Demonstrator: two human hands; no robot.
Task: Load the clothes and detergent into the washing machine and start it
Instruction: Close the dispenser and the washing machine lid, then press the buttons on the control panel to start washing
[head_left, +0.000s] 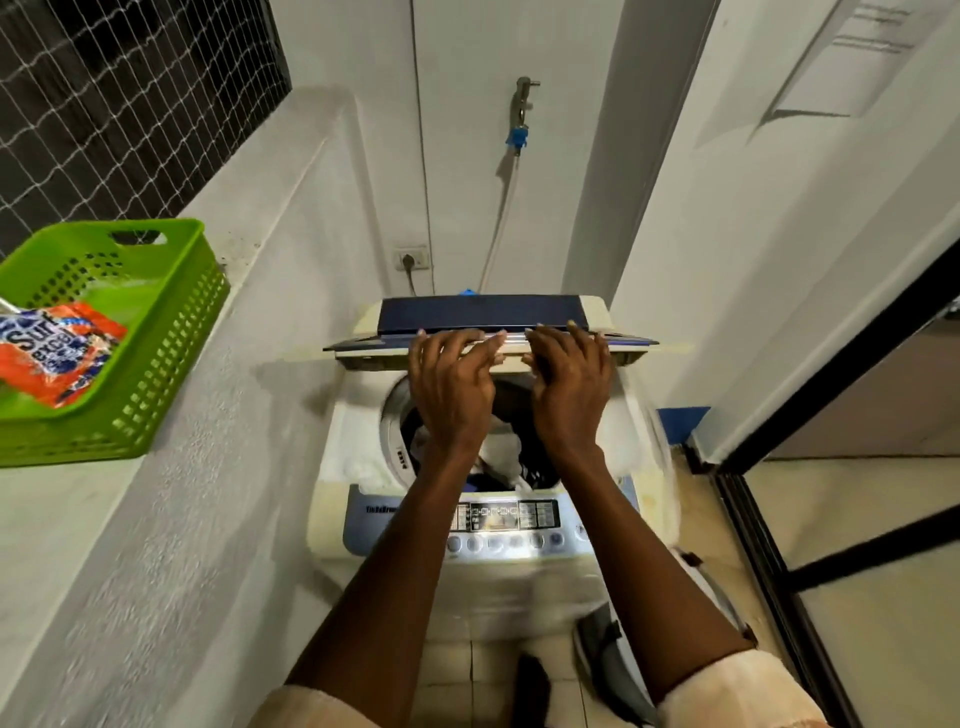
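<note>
A cream top-loading washing machine (519, 577) stands below me with its folding lid (483, 312) raised and partly folded at the back. My left hand (449, 387) and my right hand (569, 384) rest side by side on the lid's front edge, fingers curled over it. Inside the drum lie dark and white clothes (501, 452), partly hidden by my hands. The control panel (511, 517) with a row of round buttons runs along the machine's front. An orange and blue detergent packet (49, 351) lies in a green basket (156, 332) on the ledge at the left.
A white wall ledge (156, 519) runs along the left under a netted window. Behind the machine are a tap with a hose (519, 130) and a wall socket (413, 258). A dark-framed glass door (779, 519) stands to the right. A grey bin lies on the tiled floor.
</note>
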